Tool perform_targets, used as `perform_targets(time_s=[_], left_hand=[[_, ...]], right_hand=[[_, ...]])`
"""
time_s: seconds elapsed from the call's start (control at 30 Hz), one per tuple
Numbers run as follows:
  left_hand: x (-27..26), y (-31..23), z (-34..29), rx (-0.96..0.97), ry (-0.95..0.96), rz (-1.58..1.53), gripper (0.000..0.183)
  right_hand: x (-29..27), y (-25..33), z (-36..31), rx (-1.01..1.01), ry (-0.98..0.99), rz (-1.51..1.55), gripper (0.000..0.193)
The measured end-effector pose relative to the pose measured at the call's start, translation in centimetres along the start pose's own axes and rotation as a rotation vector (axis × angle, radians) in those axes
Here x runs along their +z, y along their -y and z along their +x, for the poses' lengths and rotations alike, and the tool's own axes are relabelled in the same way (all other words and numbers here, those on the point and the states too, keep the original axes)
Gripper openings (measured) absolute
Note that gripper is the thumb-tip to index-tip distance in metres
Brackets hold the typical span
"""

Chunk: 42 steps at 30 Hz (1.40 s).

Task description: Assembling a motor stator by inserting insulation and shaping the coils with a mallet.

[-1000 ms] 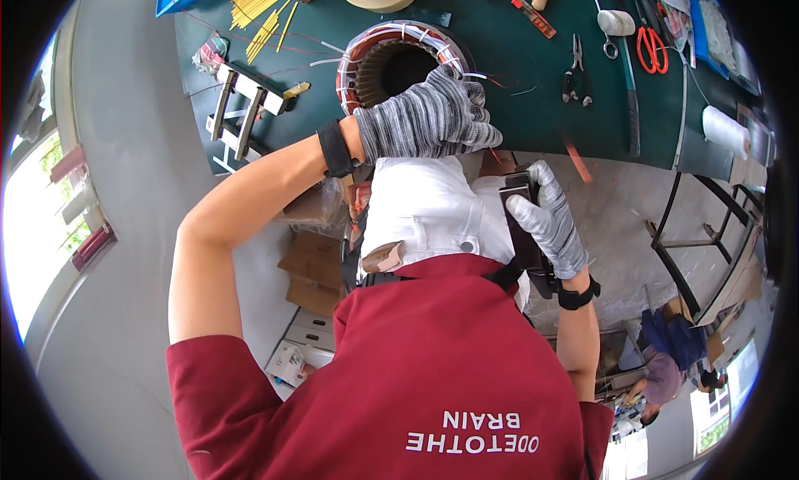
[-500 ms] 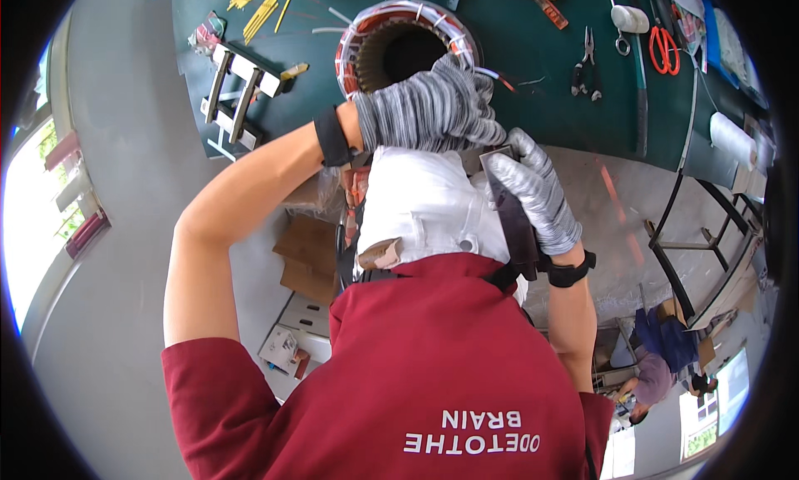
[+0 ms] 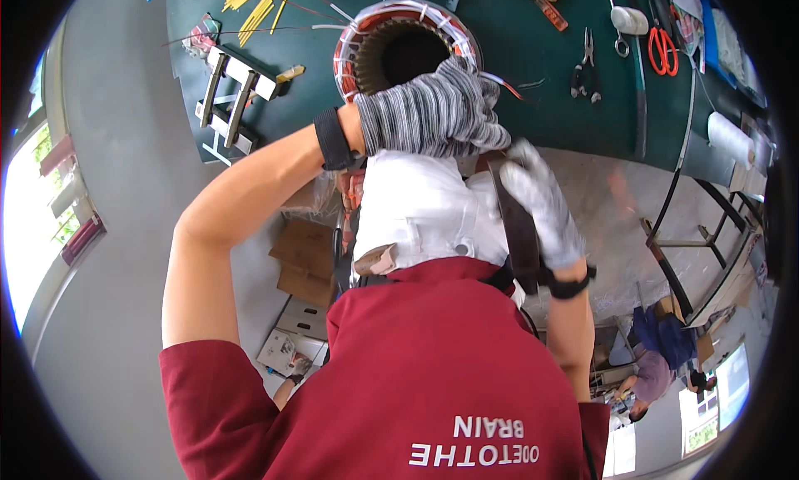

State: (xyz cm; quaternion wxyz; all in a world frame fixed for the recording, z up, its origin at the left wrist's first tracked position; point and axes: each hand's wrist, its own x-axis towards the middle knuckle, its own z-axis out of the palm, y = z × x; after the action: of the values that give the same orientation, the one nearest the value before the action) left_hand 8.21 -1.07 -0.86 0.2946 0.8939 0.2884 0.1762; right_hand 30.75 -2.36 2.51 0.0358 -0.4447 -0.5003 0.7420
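Though blurred, right fingers (image 3: pixel 518 179) knit-gloved; left fingers (image 3: pixel 481 130) bunched by a laced stator (image 3: pixel 347 64); both holds unclear

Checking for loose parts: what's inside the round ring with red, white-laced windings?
Inside the ring, a grooved brownish wall surrounds a hollow too dark to read. The grey-striped gloved left hand covers the near part, hiding anything there.

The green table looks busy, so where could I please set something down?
Bare tabletop lies between the left hand and the pliers, below the red wire end, and between pliers and dark rod. It is crowded upper right, around the red-handled scissors, and upper left, around the yellow sticks.
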Motion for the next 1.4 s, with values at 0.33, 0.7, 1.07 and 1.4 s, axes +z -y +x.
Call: perform_targets(time_s=[0.33, 0.7, 1.07, 1.4], left_hand=[[-0.5, -0.2, 0.2, -0.031, -0.005, 0.06, 0.03], [-0.5, -0.9, 0.2, -0.026, 0.051, 0.102, 0.029], [-0.3, -0.1, 0.4, 0.003, 0.089, 0.118, 0.028], [-0.3, -0.3, 0.5, 0.017, 0.009, 0.077, 0.029]], right_hand=[[0.2, 1.0, 0.8, 0.153, 0.048, 0.562, 0.024], [0.5, 1.7, -2.5, -0.329, -0.352, -0.727, 0.023], [-0.7, -0.9, -1.9, -0.403, -0.336, -1.068, 0.023], [0.9, 0.3, 0.8, -0.621, -0.474, -0.999, 0.019]])
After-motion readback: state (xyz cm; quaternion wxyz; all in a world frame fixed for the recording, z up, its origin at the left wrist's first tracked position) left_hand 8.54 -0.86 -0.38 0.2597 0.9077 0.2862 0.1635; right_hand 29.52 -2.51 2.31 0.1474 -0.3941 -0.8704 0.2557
